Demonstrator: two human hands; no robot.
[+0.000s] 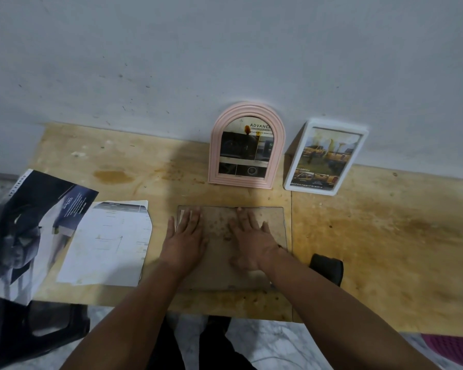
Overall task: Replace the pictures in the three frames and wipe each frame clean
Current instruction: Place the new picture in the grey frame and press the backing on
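A flat brown frame back (219, 265) lies face down on the wooden table (372, 236), right in front of me. My left hand (185, 236) rests flat on its left part with fingers straight. My right hand (251, 241) presses flat on its middle and right part. A pink arched frame (245, 145) stands against the wall behind it, with a printed picture inside. To its right leans a white rectangular frame (325, 158) holding a picture of yellow vehicles. A cut paper sheet (107, 241) and a dark brochure (32, 222) lie at the left.
A black object (328, 267) sits on the table just right of my right forearm. A dark chair (38, 332) stands below the table's left edge. The grey wall (225, 62) rises directly behind the table. Something pink (449, 348) shows at the bottom right.
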